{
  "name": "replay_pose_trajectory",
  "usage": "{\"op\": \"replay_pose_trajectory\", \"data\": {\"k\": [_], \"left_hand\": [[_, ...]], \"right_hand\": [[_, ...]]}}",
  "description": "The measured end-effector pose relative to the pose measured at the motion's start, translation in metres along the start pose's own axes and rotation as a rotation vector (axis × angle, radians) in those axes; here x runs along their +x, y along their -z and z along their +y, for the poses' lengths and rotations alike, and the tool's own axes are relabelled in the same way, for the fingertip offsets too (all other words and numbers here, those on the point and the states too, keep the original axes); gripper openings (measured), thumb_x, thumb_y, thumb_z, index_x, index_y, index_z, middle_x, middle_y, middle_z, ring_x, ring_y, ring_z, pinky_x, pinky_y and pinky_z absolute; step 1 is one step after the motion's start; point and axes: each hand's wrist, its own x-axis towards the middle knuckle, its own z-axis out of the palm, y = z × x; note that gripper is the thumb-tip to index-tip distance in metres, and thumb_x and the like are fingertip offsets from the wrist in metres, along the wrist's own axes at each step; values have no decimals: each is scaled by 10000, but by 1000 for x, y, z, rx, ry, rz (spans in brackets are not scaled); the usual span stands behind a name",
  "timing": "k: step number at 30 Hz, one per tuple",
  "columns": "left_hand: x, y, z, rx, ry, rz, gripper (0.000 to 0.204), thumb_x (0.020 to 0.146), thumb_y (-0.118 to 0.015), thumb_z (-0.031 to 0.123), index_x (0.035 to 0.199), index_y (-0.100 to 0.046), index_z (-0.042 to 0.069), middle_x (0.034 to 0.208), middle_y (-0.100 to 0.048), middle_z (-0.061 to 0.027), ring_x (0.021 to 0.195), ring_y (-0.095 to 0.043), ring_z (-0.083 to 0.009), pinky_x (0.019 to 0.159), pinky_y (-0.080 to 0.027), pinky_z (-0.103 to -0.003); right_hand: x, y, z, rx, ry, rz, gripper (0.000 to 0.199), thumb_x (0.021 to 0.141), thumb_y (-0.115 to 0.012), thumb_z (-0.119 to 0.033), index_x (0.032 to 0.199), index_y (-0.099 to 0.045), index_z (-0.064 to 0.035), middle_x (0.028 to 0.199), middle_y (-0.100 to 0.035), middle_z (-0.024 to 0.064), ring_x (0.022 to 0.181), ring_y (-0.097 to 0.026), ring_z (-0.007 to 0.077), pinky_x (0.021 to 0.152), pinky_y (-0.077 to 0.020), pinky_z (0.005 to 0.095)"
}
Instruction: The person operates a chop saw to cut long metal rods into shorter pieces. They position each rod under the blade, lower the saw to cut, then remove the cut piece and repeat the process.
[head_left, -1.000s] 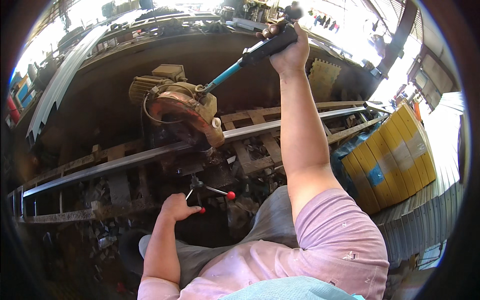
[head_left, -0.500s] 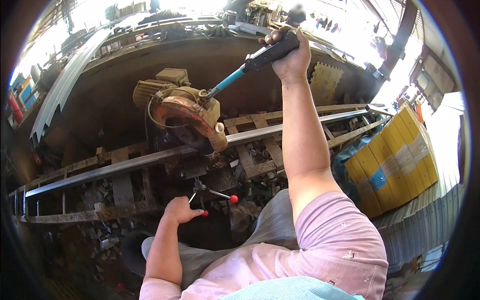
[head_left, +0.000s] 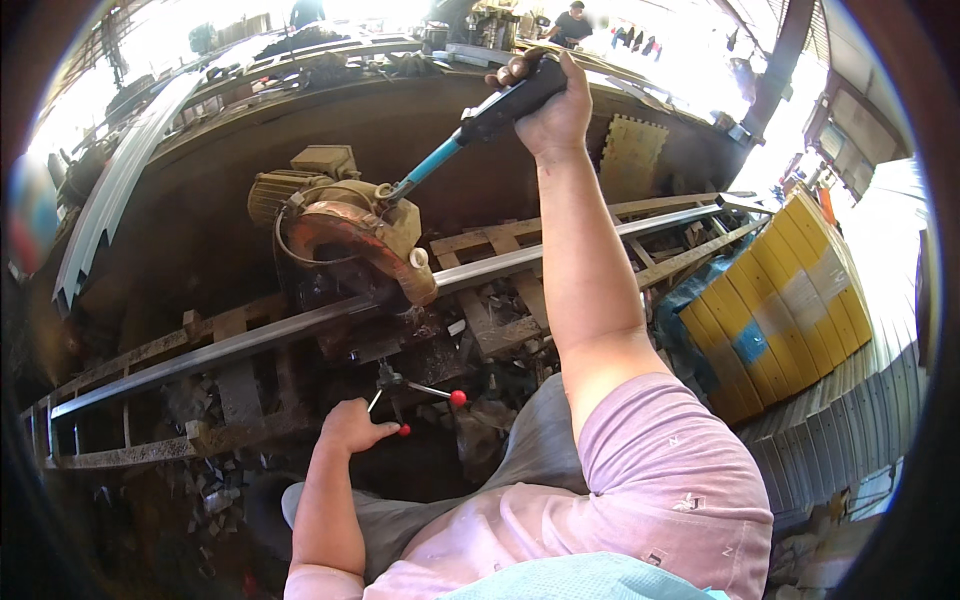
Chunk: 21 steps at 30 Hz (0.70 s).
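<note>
Metal bar (head_left: pixel 235 346) lies lengthwise on the rack (head_left: pixel 125 457), approx. from its L end to its R end, passing under the orange-guarded saw (head_left: pixel 345 222); bar's in place, I'd say, but the pt under the guard is hidden, so can't tell if it's cut thru or what's left. R hand (head_left: pixel 550 105) is wrapped round the teal lever's (head_left: pixel 428 170) black grip (head_left: pixel 515 100); L hand (head_left: pixel 352 427) is curled on a spoke of the red-knobbed handle (head_left: pixel 388 376), nr the rack's front edge.
</note>
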Motion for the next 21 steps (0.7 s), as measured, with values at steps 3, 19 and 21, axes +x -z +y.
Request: {"op": "replay_pose_trajectory", "data": {"k": [3,19,21], "left_hand": [[-1,4,4,18,-1,-8,689,747,-883,603,1011,-770,-23,1028,-770,-257,1027,-743,-415,893,-586,-490],[-3,4,3,-1,9,-5,684,745,-887,588,1040,-769,-18,1074,-769,-261,1070,-738,-410,943,-583,-478],[-2,4,3,1,9,-3,688,744,-887,591,1039,-768,-20,1075,-768,-261,1070,-738,-411,944,-583,-479]], "right_hand": [[0,-1,-1,-18,18,1,456,1046,-509,-473,1045,-652,-40,897,-664,119,895,-633,301,965,-525,540],[-3,-2,-1,-2,17,37,441,1035,-510,-460,1037,-654,-43,878,-663,126,880,-631,309,966,-514,547],[-3,-2,-1,8,17,37,441,1032,-511,-459,1035,-655,-42,873,-665,127,881,-633,312,962,-514,546]]}}
